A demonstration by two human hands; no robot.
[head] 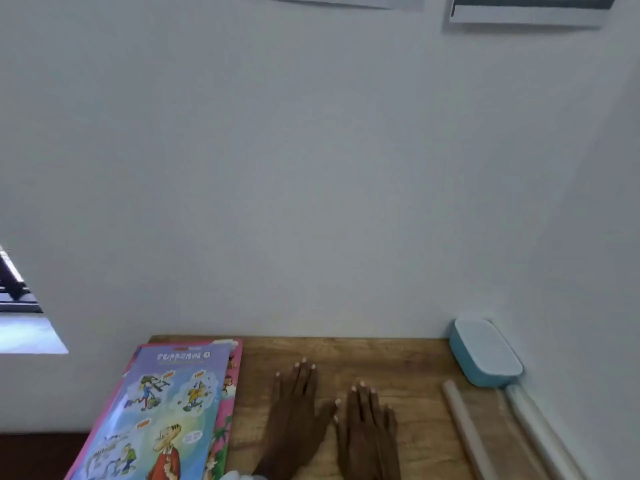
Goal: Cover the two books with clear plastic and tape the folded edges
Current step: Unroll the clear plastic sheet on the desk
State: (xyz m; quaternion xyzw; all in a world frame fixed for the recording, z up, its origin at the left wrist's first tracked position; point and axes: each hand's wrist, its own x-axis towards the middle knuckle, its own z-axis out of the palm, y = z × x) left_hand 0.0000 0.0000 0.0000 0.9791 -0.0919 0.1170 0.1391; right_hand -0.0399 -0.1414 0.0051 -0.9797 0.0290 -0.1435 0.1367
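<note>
Neither grip holds anything. The left hand (294, 410) and the right hand (367, 427) lie flat on the wooden counter (408, 362), side by side, with fingers straight and a little spread and thumbs nearly touching. Just beside the left hand is the blue book (166, 410). It lies on top of the pink book (237, 362) at the counter's left edge. Both look thin, light and bendy, with shiny covers that may slide, so I would take one by its long side, thumb on top. Past the right hand lie a pale roll (464, 427) and a whiter roll (540, 427), maybe the plastic, which would be soft and slippery. A blue box (485, 351) sits in the corner.
</note>
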